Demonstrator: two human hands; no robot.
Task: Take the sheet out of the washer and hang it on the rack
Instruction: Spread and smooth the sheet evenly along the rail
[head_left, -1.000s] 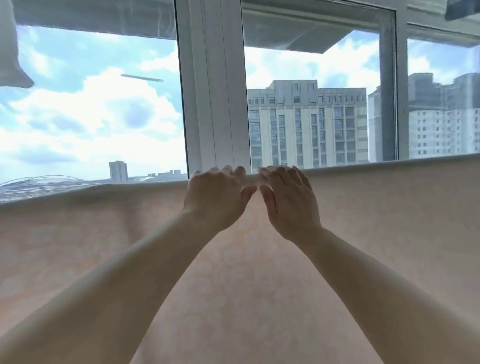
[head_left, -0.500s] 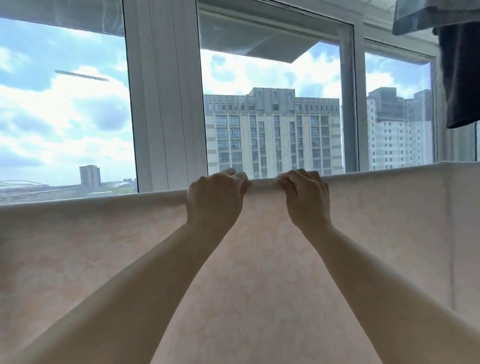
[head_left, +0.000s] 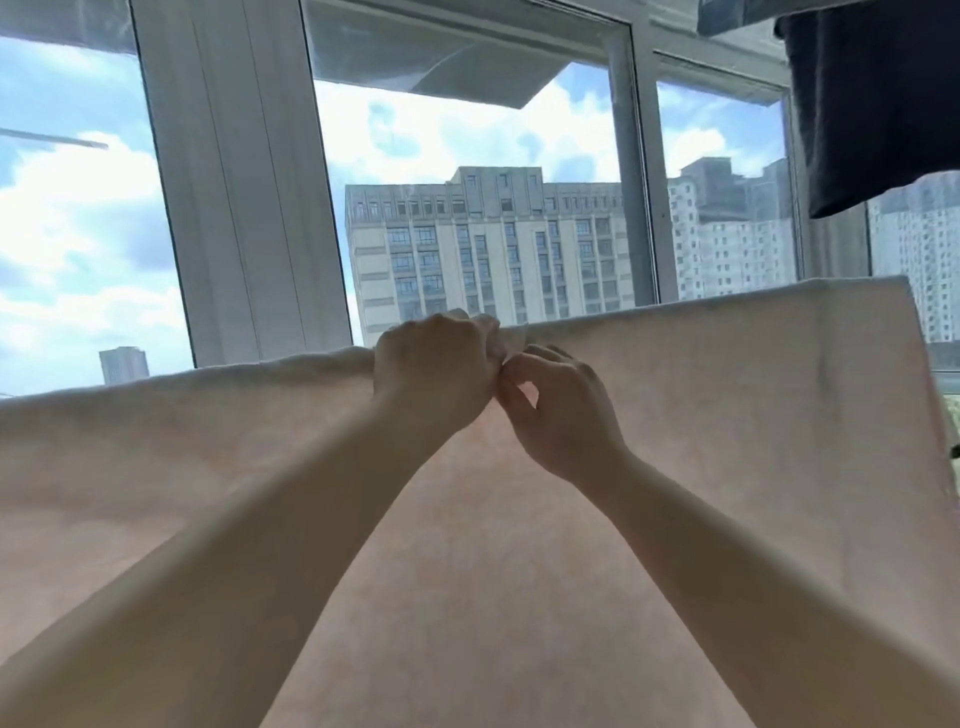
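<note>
- We're at the hanging step: the pale pink sheet (head_left: 701, 441) is out of the washer and draped across the frame from the left edge to the right, its top fold running just below mid-height.
- The rack itself we can't see; the fold hides whatever bar carries it, so we judge it is draped over one.
- Our left hand (head_left: 434, 371) sits at the centre of the frame, fingers curled tight over the top fold, gripping the cloth.
- Our right hand (head_left: 558, 410) is touching it on the right, thumb and forefinger meeting in a pinch right at the fold below the left knuckles; the other fingers are loosely bent. Whether cloth is actually caught in that pinch, we can't quite tell.
- Next move, as we read it: slide the hands apart along the fold and smooth the cloth flat, keeping the drop even on both sides so it doesn't slip off.
- The count: one sheet, two hands, both at the fold.
- One dark garment (head_left: 878, 104) hangs at the upper right of the frame.
- Three window panes show behind, with one wide white window post (head_left: 239, 182) left of centre.
- One large grey building (head_left: 488, 249) stands mid-frame beyond the glass.
</note>
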